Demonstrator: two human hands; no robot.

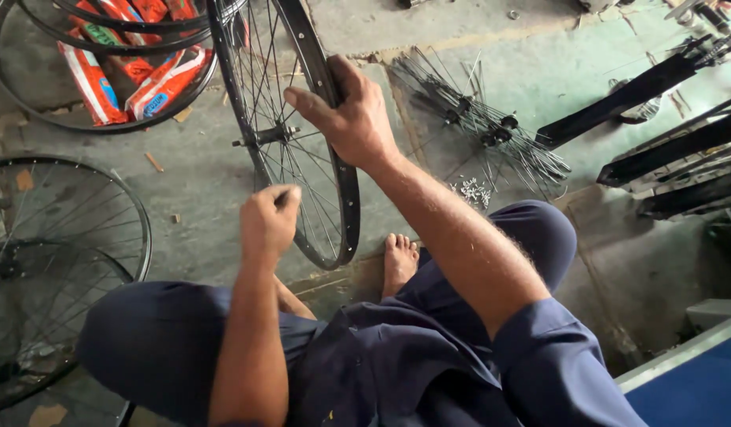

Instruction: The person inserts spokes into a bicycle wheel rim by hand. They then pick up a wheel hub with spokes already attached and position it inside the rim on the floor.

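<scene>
Black and thin-spoked, the bicycle wheel (302, 142) stands upright on the concrete floor (199, 182) in front of the seated person, its lower rim just beside a bare foot (398, 261). The right hand (345, 119) is wrapped over the wheel's rim on the near side, fingers curled round it and holding it steady. The left hand (269, 221) is closed into a loose fist among the spokes below the hub (266, 136), fingertips pinched together; what they pinch is too small to tell. Dark blue trousers cover both bent knees. Behind the wheel, bare rims (88, 119) lie over red and white packets (128, 79). Another spoked wheel (49, 261) lies flat at the left. To the right, bundles of loose spokes with hubs (476, 122) fan across the floor, with a small heap of spoke nipples (472, 191) near them and black mudguard strips (666, 150) further off.
</scene>
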